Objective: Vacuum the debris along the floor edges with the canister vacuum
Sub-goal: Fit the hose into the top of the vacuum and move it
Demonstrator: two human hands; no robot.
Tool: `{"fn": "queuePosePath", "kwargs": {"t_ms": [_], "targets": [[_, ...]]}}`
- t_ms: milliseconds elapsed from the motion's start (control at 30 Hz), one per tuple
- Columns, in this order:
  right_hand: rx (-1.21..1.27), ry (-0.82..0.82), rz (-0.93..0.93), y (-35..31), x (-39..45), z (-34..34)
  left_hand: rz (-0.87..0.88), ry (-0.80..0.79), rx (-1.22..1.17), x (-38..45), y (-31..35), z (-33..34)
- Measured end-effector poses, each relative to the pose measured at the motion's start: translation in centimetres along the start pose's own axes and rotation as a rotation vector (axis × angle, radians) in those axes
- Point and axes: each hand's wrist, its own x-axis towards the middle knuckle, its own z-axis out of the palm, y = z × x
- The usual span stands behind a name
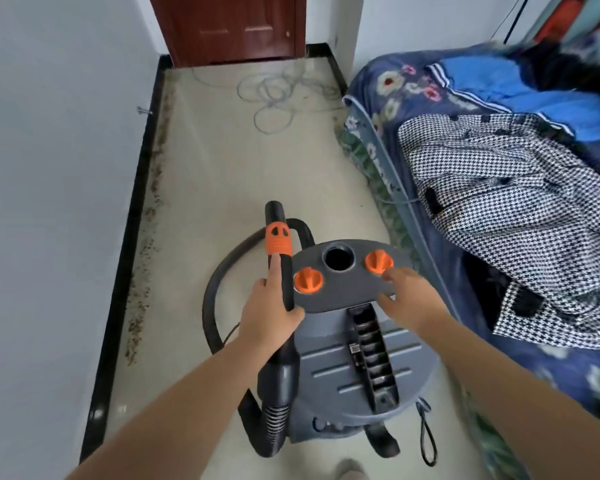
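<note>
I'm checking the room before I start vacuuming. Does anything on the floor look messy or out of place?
Yes. Brown debris lies strewn along the black baseboard by the left wall, and a loose cord sprawls in tangled loops on the floor near the door.

Canister vacuum point(357, 362) — matt grey plastic body, ribbed lid; orange plastic knobs point(308, 279) slightly glossy. Hose point(211, 303) smooth black, corrugated near the base; its handle collar point(277, 240) ribbed orange plastic. Floor point(222, 174) pale, smooth, faint sheen. Baseboard point(132, 230) glossy black. Door point(236, 26) reddish varnished wood. Bedding point(520, 209) — soft printed cloth, houndstooth weave.
</note>
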Motion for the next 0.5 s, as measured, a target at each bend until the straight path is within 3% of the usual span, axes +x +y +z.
{"fn": "queuePosePath", "kwargs": {"t_ms": [333,500], "targets": [[-0.057,0.077,0.095,3.1,6.4,1.2,-0.020,-0.183,0.458,3.3,4.5,5.9],[-0.148,0.057,0.120,2.8,8.0,1.3,-0.036,-0.103,0.509,5.0,4.4,5.3]]}}
